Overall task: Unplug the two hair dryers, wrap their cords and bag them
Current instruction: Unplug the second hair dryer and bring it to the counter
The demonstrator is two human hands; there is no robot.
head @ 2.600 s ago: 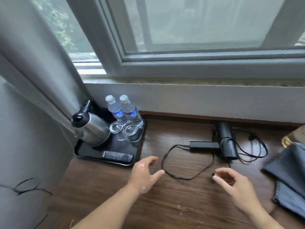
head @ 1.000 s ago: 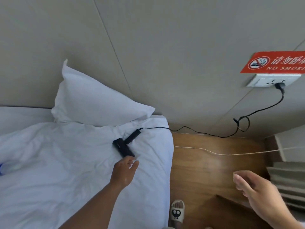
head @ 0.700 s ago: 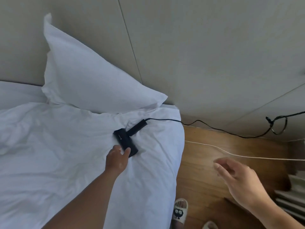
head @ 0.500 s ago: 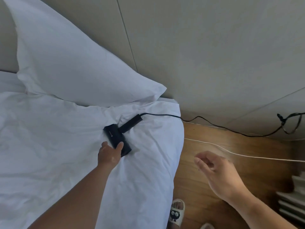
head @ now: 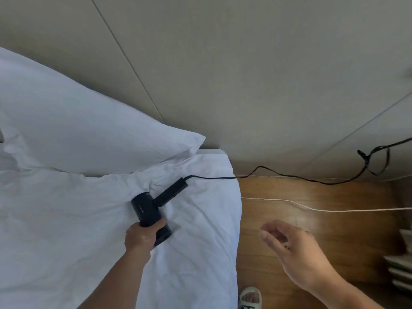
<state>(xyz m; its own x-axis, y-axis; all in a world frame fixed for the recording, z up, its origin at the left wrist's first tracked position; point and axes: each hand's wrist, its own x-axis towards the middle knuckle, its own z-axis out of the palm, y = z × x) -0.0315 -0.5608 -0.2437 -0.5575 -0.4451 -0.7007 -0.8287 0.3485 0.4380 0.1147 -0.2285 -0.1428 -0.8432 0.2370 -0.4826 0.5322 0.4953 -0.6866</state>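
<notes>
A black hair dryer (head: 148,209) lies on the white duvet (head: 66,230) near the bed's right edge, its folding handle (head: 170,192) pointing up and right. My left hand (head: 142,236) grips the dryer's barrel at its near end. Its black cord (head: 289,176) runs from the handle across the gap to the right, with a small tied loop (head: 376,161) near the frame's edge; the socket is out of view. My right hand (head: 292,248) hovers over the wooden floor with fingers loosely curled, holding nothing.
A white pillow (head: 78,123) leans against the beige panelled wall (head: 245,74) behind the dryer. A thin white cable (head: 312,209) stretches over the wooden floor (head: 334,230). A slippered foot (head: 249,296) shows at the bottom. Pale steps (head: 401,264) sit at the right edge.
The view went from a windowsill table with one dryer to the bed. My left hand reached the dryer on the duvet and now grips its barrel; my right hand moved left.
</notes>
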